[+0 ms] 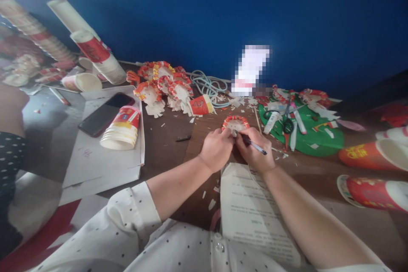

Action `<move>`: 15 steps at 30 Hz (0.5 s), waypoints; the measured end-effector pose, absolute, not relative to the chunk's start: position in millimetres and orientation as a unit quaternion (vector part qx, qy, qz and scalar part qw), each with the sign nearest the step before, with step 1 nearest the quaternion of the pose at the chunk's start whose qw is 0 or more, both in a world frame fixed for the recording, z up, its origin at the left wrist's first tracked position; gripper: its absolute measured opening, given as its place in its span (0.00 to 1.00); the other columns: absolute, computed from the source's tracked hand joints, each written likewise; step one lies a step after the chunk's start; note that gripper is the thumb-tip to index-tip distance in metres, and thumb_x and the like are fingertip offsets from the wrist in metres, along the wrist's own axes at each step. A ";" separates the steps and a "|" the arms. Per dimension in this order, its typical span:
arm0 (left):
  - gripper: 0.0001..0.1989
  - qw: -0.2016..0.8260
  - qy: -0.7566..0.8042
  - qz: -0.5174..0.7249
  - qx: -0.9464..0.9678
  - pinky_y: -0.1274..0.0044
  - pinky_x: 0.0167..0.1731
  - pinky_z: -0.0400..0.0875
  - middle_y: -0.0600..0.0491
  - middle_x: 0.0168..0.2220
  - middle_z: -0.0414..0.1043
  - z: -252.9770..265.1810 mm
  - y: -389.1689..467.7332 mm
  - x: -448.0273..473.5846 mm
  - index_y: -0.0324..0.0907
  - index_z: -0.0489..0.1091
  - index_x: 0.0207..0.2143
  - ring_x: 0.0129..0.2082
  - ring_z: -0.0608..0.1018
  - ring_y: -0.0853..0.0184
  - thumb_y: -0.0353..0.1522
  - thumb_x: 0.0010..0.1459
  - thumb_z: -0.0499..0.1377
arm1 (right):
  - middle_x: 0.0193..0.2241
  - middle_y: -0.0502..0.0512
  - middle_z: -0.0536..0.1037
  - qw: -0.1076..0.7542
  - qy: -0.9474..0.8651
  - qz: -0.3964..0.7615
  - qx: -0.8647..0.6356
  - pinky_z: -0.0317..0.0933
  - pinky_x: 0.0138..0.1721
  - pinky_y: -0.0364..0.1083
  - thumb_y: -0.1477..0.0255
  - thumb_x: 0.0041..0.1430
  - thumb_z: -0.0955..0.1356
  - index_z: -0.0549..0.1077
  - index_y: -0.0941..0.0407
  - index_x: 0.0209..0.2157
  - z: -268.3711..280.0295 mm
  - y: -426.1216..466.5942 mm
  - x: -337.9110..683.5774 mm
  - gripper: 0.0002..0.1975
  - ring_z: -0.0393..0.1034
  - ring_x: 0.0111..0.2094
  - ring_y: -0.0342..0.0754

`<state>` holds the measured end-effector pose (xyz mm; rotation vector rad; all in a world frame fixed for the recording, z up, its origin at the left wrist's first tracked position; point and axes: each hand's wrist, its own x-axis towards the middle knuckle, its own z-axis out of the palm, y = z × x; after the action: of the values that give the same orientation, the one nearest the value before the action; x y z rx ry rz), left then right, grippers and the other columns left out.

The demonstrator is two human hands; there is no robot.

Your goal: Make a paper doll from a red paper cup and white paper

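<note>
In front of me lies a small paper-cup craft [236,123], a white face-like piece under a curled red-and-orange rim. My left hand [217,148] is closed with its fingers pressed on the lower edge of this craft. A pen [254,144] with a dark grip slants out of my right hand [256,153], which is closed around it; its tip is hidden by the fingers close to the craft. Below both hands is a printed sheet [251,212]. Several similar paper-cup crafts [180,91] are heaped behind, beside a red cup piece [201,105].
A phone [106,112] and stacked paper cups [123,129] rest on a white box [95,161] at left. At right, scissors [288,121] and markers lie on a green mat [318,136], near more cups [372,154]. A blue wall [191,17] stands behind.
</note>
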<state>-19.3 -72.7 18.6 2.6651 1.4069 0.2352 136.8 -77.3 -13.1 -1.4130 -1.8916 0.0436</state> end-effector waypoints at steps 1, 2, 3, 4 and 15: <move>0.10 0.061 0.465 0.076 0.880 0.70 0.35 0.66 0.48 0.40 0.68 18.8 -72.6 -19.3 0.39 0.69 0.36 0.39 0.70 0.60 0.29 0.61 0.48 | 0.29 0.53 0.76 0.380 -0.741 0.018 -0.553 0.65 0.33 0.44 0.65 0.59 0.65 0.71 0.54 0.35 -12.9 -77.2 136.8 0.08 0.72 0.30 0.47; 0.10 0.062 0.465 0.074 0.880 0.70 0.36 0.66 0.47 0.40 0.68 19.0 -72.6 -19.3 0.39 0.69 0.36 0.39 0.70 0.61 0.29 0.61 0.48 | 0.29 0.53 0.76 0.380 -0.741 0.019 -0.553 0.65 0.33 0.44 0.65 0.59 0.65 0.71 0.54 0.35 -12.8 -77.1 136.7 0.08 0.72 0.30 0.47; 0.10 0.064 0.465 0.073 0.880 0.70 0.36 0.66 0.47 0.40 0.68 19.1 -72.5 -19.3 0.39 0.69 0.36 0.40 0.70 0.61 0.29 0.61 0.48 | 0.29 0.53 0.76 0.380 -0.741 0.019 -0.554 0.65 0.33 0.44 0.65 0.59 0.65 0.71 0.54 0.35 -12.7 -77.0 136.7 0.08 0.72 0.29 0.46; 0.10 0.065 0.464 0.072 0.880 0.70 0.36 0.66 0.47 0.40 0.68 19.2 -72.5 -19.4 0.39 0.69 0.37 0.40 0.70 0.61 0.29 0.61 0.48 | 0.28 0.53 0.76 0.379 -0.741 0.019 -0.554 0.65 0.33 0.44 0.65 0.59 0.65 0.71 0.54 0.35 -12.6 -76.9 136.7 0.08 0.72 0.29 0.46; 0.10 0.055 0.465 0.074 0.880 0.69 0.35 0.65 0.47 0.39 0.68 18.9 -72.7 -19.4 0.39 0.69 0.36 0.39 0.70 0.60 0.28 0.60 0.49 | 0.29 0.53 0.76 0.368 -0.747 0.024 -0.553 0.65 0.33 0.44 0.67 0.59 0.65 0.71 0.54 0.35 -12.8 -76.0 136.4 0.07 0.72 0.30 0.46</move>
<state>-19.4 -72.7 18.9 2.6730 1.4123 0.2245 136.4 -76.0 -12.8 -1.4200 -1.9196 0.0622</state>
